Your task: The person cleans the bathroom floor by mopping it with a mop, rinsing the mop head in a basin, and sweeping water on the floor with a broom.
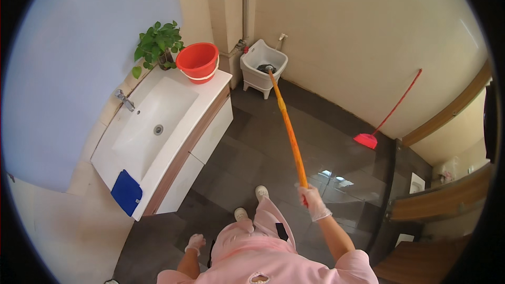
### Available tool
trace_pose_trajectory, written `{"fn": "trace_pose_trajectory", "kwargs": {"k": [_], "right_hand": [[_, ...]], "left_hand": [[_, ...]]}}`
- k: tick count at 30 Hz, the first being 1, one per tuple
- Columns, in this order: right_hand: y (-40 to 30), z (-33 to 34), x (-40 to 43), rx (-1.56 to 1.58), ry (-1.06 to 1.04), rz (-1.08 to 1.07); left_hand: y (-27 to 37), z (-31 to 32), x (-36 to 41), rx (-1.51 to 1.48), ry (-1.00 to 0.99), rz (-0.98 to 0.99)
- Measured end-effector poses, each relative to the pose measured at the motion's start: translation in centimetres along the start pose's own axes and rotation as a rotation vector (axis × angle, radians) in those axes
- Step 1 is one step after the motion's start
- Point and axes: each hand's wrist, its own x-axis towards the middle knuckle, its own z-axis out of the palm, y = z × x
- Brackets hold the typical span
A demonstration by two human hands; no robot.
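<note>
My right hand (311, 202), in a thin clear glove, grips the end of an orange mop handle (292, 136). The handle slants away from me to a dark mop head (266, 68), which rests inside a white mop sink (263, 81) by the far wall. My left hand (195, 242) is gloved too and hangs low at my side, apart from the washbasin cabinet. Nothing shows in it, and its fingers are too small to make out clearly.
On the white washbasin counter (215, 83) stand a red bucket (198, 63) and a leafy potted plant (158, 43); a blue cloth (127, 193) lies at its near end. A pink broom (367, 140) leans against the right wall. Wooden stall partitions (438, 201) line the right side.
</note>
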Motion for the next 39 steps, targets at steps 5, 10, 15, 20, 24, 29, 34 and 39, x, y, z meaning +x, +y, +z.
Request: {"fn": "trace_pose_trajectory", "kwargs": {"k": [5,10,15,20,24,29,34,39], "right_hand": [[10.1,-0.5,-2.6,-0.135,0.167,-0.016],[13.1,-2.0,-3.4,-0.168,0.240,0.005],[11.2,-1.2,-2.8,-0.045,0.151,0.132],[-2.2,0.6,0.5,0.062,0.092,-0.120],[-12.5,-0.3,11.4,-0.167,-0.006,-0.081],[-22.2,-0.7,21.0,-0.363,0.038,-0.051],[-30.6,1.3,21.0,-0.961,0.031,-0.106],[-41.4,-2.6,12.8,-1.290,0.146,-0.042]], "left_hand": [[17.6,4.4,-0.4,0.137,0.027,0.000],[21.9,5.1,0.1,-0.088,0.006,0.005],[19.0,3.0,0.8,0.066,-0.008,-0.049],[15.0,2.2,0.4,0.073,0.124,-0.327],[6.4,0.9,2.2,0.140,0.069,-0.094],[13.8,4.8,2.6,0.029,0.145,-0.304],[15.2,7.2,7.7,1.187,-0.069,0.228],[30.2,8.5,7.7,-0.131,0.175,-0.228]]}}
